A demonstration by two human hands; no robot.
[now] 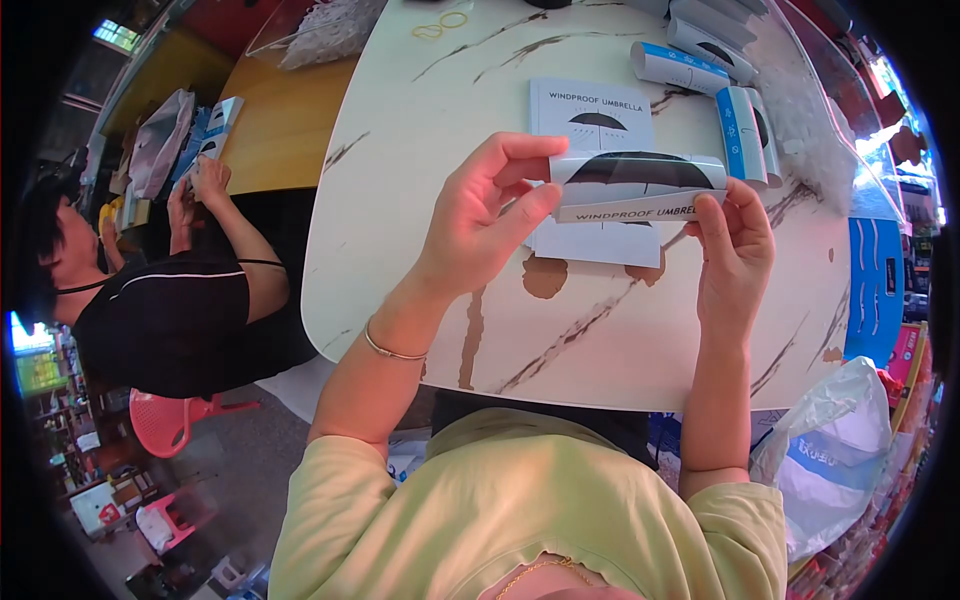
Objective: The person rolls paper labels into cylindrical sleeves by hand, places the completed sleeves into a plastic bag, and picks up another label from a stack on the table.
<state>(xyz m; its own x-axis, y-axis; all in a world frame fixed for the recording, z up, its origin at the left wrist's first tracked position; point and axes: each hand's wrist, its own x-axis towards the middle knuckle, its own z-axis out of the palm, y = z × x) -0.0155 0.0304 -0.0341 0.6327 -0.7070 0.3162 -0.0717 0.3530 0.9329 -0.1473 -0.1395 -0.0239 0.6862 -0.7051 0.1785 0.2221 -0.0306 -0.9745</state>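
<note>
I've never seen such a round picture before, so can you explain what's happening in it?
Sure! There's no robot here, just a person wearing a camera on their head. It looks forward and down, so you see their own left hand and right hand.

Together they hold a curved paper with a black umbrella printed on it. Underneath, flat on the white table, lies more printed paper saying "Windproof Umbrella". Farther back, toward the right, are some paper rolls.

Over on the left is another person, beside a different table.
</note>
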